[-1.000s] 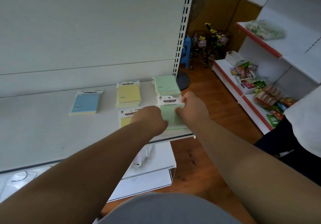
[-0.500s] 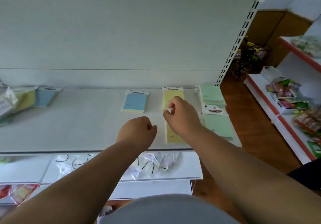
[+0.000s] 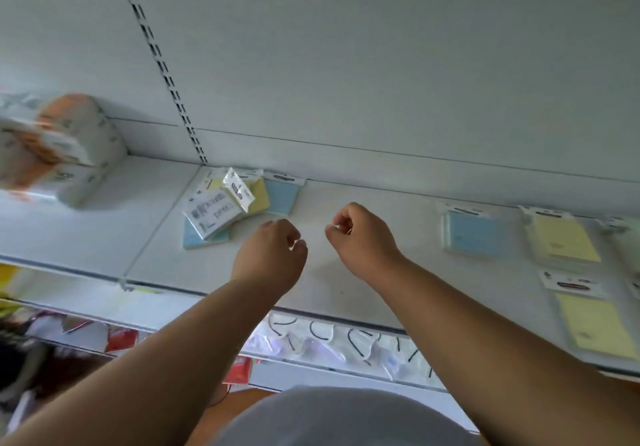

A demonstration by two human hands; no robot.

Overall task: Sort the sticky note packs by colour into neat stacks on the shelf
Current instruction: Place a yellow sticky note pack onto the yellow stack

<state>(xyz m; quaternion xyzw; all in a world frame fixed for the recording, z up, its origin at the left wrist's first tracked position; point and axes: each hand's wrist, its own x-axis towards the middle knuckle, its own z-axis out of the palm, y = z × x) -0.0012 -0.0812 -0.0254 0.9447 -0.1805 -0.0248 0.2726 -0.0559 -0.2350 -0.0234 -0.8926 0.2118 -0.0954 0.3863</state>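
A jumbled heap of sticky note packs lies at the back left of the white shelf, with blue, yellow and face-down packs overlapping. To the right lie a blue pack, a yellow pack behind it to the right, and another yellow pack near the front edge. My left hand and my right hand hover over the shelf's middle, both loosely curled with nothing in them, just right of the heap.
A wrapped bundle with orange print sits on the shelf at the far left. A slotted upright runs up the back panel. Below the shelf edge hang clear packets, with red packages on a lower shelf.
My view has swung left, so the sorted packs slid to the right and the jumbled heap came into sight. Both hands left the green and yellow packs and moved left, empty.
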